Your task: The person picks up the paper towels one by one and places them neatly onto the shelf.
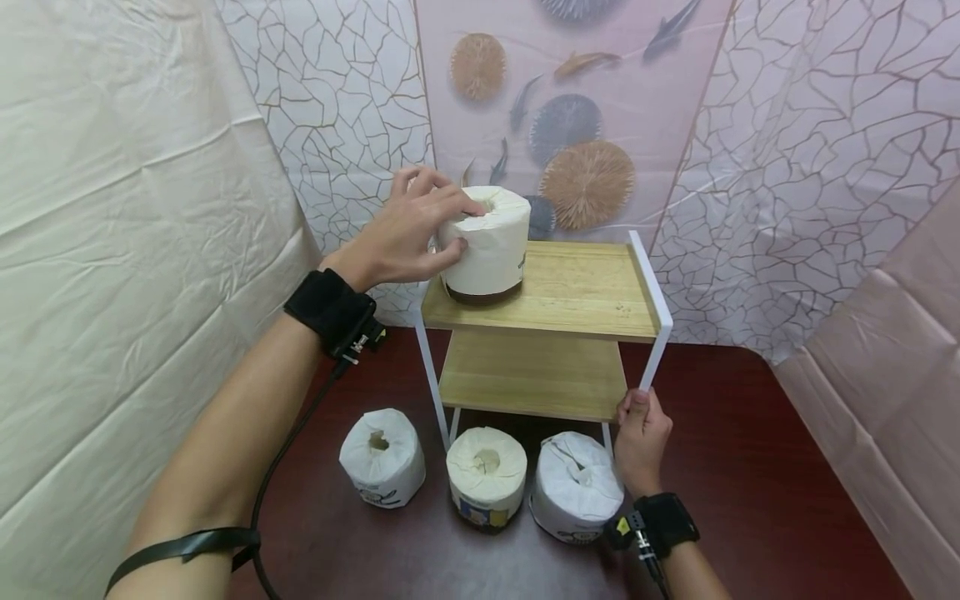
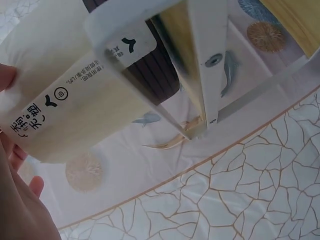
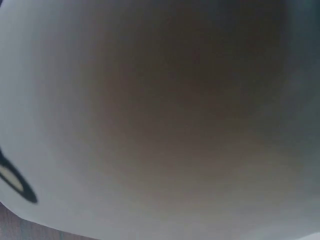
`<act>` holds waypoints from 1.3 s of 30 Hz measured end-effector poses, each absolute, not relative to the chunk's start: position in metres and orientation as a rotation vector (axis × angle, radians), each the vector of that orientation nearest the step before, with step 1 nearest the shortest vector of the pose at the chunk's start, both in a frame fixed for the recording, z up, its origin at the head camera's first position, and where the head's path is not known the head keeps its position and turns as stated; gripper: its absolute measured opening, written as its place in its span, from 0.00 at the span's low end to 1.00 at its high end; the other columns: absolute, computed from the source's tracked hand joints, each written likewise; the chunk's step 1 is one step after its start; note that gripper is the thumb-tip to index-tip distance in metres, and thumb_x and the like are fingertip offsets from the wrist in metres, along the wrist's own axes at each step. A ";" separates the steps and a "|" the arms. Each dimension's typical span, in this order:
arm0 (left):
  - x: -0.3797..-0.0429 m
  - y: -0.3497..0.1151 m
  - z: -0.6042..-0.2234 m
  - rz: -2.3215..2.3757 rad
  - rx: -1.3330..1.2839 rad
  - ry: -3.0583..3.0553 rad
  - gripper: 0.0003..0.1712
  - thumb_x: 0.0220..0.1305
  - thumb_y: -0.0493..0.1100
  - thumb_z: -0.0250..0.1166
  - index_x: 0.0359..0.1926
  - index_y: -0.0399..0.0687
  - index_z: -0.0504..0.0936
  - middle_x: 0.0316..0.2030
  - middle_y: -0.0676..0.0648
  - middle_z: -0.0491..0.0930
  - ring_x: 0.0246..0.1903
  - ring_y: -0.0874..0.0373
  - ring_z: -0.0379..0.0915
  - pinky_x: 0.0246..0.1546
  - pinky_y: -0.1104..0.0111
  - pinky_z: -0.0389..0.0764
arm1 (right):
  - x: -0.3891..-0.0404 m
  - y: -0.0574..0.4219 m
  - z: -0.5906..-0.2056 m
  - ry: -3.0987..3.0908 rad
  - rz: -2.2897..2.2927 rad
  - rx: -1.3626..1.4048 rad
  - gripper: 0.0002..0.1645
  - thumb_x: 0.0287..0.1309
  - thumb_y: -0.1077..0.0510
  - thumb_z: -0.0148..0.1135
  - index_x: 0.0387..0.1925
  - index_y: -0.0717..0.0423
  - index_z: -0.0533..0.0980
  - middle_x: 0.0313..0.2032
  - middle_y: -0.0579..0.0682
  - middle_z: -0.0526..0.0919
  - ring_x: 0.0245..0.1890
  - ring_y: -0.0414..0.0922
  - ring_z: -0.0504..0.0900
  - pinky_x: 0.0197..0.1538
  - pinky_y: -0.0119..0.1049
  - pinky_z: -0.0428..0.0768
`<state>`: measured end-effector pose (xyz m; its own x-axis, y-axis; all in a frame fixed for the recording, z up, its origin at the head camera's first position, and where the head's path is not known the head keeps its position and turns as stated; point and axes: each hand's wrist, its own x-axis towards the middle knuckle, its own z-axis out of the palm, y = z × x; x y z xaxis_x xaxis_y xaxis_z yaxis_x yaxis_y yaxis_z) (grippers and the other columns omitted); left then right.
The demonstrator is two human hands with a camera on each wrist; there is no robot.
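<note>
A wrapped toilet roll (image 1: 491, 246) with a dark band at its base stands on the left part of a small two-tier shelf's top board (image 1: 577, 287). My left hand (image 1: 416, 221) pinches this roll, thumb against its side and a finger at the hole on top. In the left wrist view, black print shows on the wrapper of the toilet roll (image 2: 75, 100) beside the white frame (image 2: 207, 60). My right hand (image 1: 643, 437) grips the shelf's white right front leg (image 1: 655, 362) low down. The right wrist view is mostly filled by a blurred white wrapped roll (image 3: 65, 165).
Three more wrapped rolls stand on the dark red table (image 1: 750, 467) before the shelf: a left one (image 1: 382, 471), a middle one (image 1: 487, 475) and a right one (image 1: 577, 492). A lower wooden board (image 1: 532, 375) lies under the top one. Patterned cloth (image 1: 810, 167) hangs behind.
</note>
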<state>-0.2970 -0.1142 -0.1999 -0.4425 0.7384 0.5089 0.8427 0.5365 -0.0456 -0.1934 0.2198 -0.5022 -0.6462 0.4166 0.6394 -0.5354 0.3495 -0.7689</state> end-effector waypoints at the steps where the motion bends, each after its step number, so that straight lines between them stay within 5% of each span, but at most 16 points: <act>1: -0.297 -0.114 -0.200 -0.273 -1.281 -2.302 0.24 0.70 0.50 0.58 0.63 0.48 0.82 0.62 0.46 0.82 0.65 0.45 0.62 0.71 0.43 0.46 | -0.192 0.219 -0.500 -1.772 1.426 0.101 0.27 0.86 0.54 0.42 0.28 0.67 0.67 0.18 0.44 0.65 0.18 0.35 0.61 0.22 0.30 0.58; 15: -0.304 -0.120 -0.204 -0.340 -1.335 -2.309 0.28 0.73 0.57 0.59 0.68 0.53 0.78 0.66 0.47 0.77 0.67 0.46 0.60 0.69 0.44 0.48 | -0.175 0.206 -0.472 -1.761 1.424 0.083 0.26 0.86 0.57 0.42 0.28 0.70 0.67 0.18 0.46 0.65 0.19 0.32 0.62 0.24 0.27 0.58; 24: -0.313 -0.131 -0.204 -0.498 -1.320 -2.324 0.28 0.63 0.37 0.55 0.64 0.55 0.81 0.66 0.50 0.79 0.70 0.48 0.58 0.71 0.45 0.45 | -0.176 0.206 -0.477 -1.765 1.449 0.084 0.26 0.86 0.57 0.41 0.29 0.70 0.67 0.19 0.42 0.65 0.19 0.33 0.61 0.24 0.28 0.58; 39: -0.314 -0.137 -0.208 -0.457 -1.339 -2.334 0.22 0.72 0.37 0.56 0.63 0.55 0.82 0.66 0.51 0.80 0.70 0.47 0.58 0.72 0.44 0.41 | -0.177 0.206 -0.476 -1.773 1.418 0.096 0.28 0.86 0.54 0.41 0.28 0.69 0.67 0.18 0.42 0.65 0.19 0.34 0.61 0.23 0.29 0.58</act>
<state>-0.3136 -0.1368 -0.2076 -0.4551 0.7368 0.5001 0.8709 0.4853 0.0775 -0.1772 0.2060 -0.4760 -0.6427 0.4222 0.6392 -0.5307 0.3564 -0.7690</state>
